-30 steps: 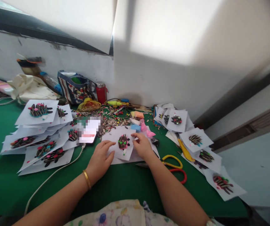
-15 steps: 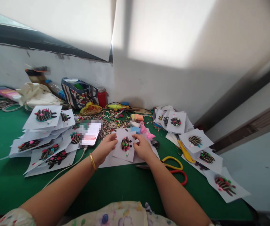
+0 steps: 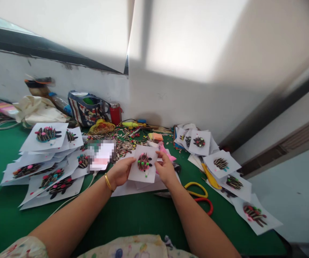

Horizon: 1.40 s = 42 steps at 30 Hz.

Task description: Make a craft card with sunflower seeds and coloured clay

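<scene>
A white paper card [image 3: 132,176] is lifted between my hands, tilted toward me. Stuck on it is a small hedgehog-like figure [image 3: 144,163] of striped sunflower seeds with green and pink bits. My left hand [image 3: 122,170] pinches the card's left edge, thumb on top. At the right edge, my right hand [image 3: 166,167] grips it between thumb and fingers. Beneath lies a larger white sheet [image 3: 122,190] on the green table. Close to my right forearm lie scissors [image 3: 197,190] with yellow and red handles. A phone [image 3: 103,156], partly blurred, rests left of the card.
Finished-looking seed cards are stacked at left [image 3: 43,147] and spread at right [image 3: 221,163]. Loose sunflower seeds [image 3: 122,147] cover the table behind the card, near pink clay packs [image 3: 170,156]. Along the wall stand a striped bag [image 3: 87,109] and a red flask [image 3: 115,114].
Both hands have closed on the card's side edges and raised it off the sheet, tilting it up. Before, they hovered at its sides with fingers apart. The view has shifted slightly.
</scene>
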{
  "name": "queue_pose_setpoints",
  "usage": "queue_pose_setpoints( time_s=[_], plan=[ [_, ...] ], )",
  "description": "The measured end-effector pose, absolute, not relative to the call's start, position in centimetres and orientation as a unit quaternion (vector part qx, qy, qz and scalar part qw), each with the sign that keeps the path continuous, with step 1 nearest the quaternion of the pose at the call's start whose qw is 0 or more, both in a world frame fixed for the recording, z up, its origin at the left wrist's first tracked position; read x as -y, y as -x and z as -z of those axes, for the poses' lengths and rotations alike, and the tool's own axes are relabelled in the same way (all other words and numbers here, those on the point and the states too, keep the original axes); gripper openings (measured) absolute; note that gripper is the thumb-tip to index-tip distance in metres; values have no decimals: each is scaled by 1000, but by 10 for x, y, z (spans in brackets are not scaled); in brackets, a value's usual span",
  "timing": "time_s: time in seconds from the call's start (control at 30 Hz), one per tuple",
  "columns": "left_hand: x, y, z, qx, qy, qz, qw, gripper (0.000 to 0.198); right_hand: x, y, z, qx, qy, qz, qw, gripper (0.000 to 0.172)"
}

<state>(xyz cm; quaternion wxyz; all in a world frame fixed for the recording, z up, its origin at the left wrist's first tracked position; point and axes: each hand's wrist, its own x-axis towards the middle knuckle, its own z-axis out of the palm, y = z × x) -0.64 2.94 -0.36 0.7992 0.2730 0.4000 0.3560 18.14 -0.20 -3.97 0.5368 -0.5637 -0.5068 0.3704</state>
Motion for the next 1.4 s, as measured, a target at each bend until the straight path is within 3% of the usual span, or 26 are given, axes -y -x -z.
queue_pose_setpoints(
  time_s=[0.13,0.33,0.47,0.63,0.77,1.07,1.4],
  plan=[
    [-30,3,5,-380,-230,-373,815,32,0,-179,42,458,515,-438,577,72],
    [-35,3,11,-339,-204,-451,801,33,14,-169,26,420,491,-593,480,46],
    [-31,4,12,-314,-216,-428,820,35,18,-163,21,412,478,-619,467,41],
    [-30,10,12,-239,-235,-415,846,42,14,-164,18,366,475,-620,507,41],
    [-35,16,16,-256,-213,-414,847,37,13,-184,4,314,443,-596,592,39],
    [-37,16,19,-280,-186,-412,847,33,39,-321,-15,148,454,-343,809,32],
    [-35,17,20,-273,-178,-411,851,31,48,-361,0,59,440,-380,812,12]
  ],
)
